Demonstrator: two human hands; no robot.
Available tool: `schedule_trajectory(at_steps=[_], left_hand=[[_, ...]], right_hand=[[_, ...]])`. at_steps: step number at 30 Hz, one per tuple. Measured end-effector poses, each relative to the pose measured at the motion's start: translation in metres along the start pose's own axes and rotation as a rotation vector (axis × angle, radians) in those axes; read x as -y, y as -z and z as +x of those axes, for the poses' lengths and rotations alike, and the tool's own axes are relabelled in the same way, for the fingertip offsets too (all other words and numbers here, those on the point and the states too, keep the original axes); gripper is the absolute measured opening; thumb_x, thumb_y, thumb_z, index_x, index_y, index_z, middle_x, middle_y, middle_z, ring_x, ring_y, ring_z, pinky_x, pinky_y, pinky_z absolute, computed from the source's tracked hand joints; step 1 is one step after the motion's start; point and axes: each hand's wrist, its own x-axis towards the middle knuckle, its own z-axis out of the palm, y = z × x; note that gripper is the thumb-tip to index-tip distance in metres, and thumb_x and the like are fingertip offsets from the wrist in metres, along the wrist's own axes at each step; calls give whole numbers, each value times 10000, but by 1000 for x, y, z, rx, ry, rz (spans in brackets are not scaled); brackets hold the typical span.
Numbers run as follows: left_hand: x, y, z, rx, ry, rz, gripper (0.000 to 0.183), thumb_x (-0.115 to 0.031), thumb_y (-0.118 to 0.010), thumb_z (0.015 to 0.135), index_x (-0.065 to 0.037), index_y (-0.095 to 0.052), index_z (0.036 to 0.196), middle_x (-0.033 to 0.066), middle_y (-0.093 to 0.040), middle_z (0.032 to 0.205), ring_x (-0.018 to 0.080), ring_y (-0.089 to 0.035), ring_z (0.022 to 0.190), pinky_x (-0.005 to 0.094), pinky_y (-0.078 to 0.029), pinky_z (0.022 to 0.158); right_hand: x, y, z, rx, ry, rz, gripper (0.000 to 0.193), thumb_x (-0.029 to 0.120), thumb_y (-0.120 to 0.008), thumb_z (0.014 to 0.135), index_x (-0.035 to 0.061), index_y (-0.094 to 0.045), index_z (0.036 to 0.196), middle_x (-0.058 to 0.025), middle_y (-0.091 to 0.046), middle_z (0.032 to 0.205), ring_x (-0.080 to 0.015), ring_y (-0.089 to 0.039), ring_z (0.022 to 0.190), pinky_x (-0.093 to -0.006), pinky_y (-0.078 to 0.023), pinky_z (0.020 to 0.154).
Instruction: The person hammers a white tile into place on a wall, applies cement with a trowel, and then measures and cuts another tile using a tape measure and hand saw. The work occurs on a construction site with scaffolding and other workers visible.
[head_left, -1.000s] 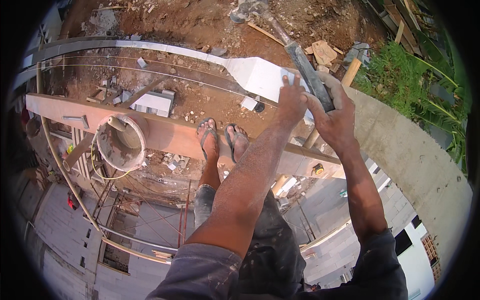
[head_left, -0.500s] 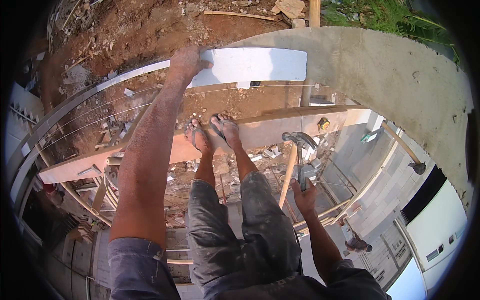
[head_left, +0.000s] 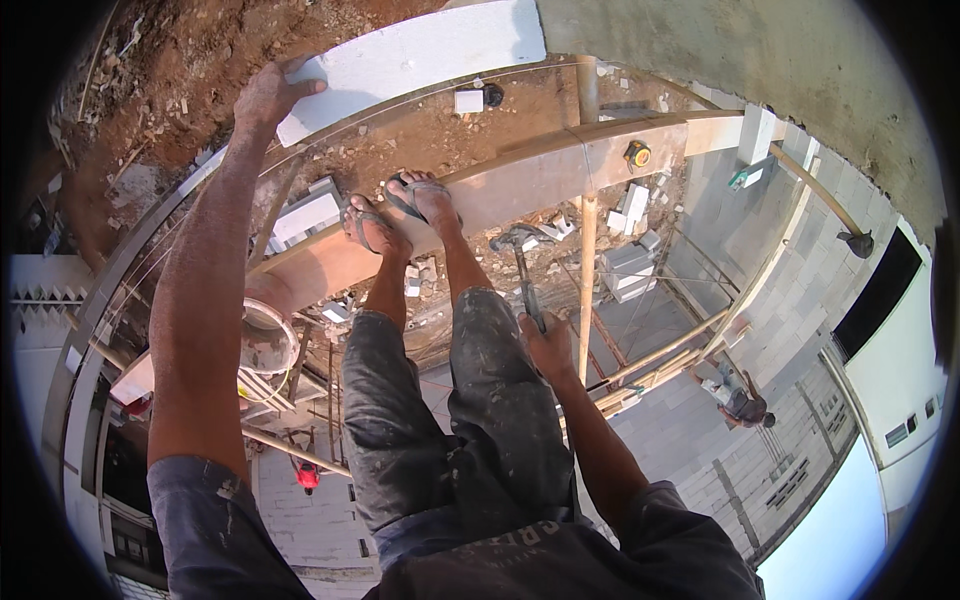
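Note:
My left hand (head_left: 268,98) grips the left end of a long white building block (head_left: 425,55), its thumb over the near edge. The block's right end meets a grey concrete surface (head_left: 640,50). In my right hand (head_left: 550,348) is a claw hammer (head_left: 526,270), held low by its handle with the head pointing up and away. The hammer hangs beside my right knee, apart from the block. A thin string (head_left: 440,85) runs along the near side of the block.
My sandalled feet stand on a wooden plank (head_left: 500,200) high above rubble. On it lies a yellow tape measure (head_left: 637,154). A mallet (head_left: 852,238) is at the right, a bucket (head_left: 268,338) at the left. A bamboo pole (head_left: 587,280) rises nearby; people work below.
My view has shifted. My left hand and the block now appear farther up and left. The hammer has lowered and turned in my right hand, which also appears farther left.

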Motion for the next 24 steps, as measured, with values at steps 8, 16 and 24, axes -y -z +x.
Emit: schedule_trajectory(at_steps=[8,16,24], left_hand=[[6,3,9,33,-61,48,642,-536,-772,675,-168,-659,1189,127,-701,1005,249,-669,957,428,-498,879],[61,13,26,449,-54,-539,736,-459,-703,768,-161,-422,1379,128,-591,1207,231,-566,1106,421,-477,895],[57,-11,66,123,-340,57,701,-499,-730,762,-126,-546,1326,136,-661,1118,222,-612,1040,374,-477,897]], right_hand=[[12,-23,5,162,-316,493,341,316,-598,908,47,-570,703,-8,-520,564,-96,-501,455,-265,-380,401],[10,-36,-3,206,-361,508,374,342,-625,873,33,-564,672,-13,-523,574,-97,-490,440,-269,-373,390],[21,-51,31,184,-387,631,267,283,-591,905,36,-570,808,-22,-543,630,-105,-512,470,-268,-407,412]])
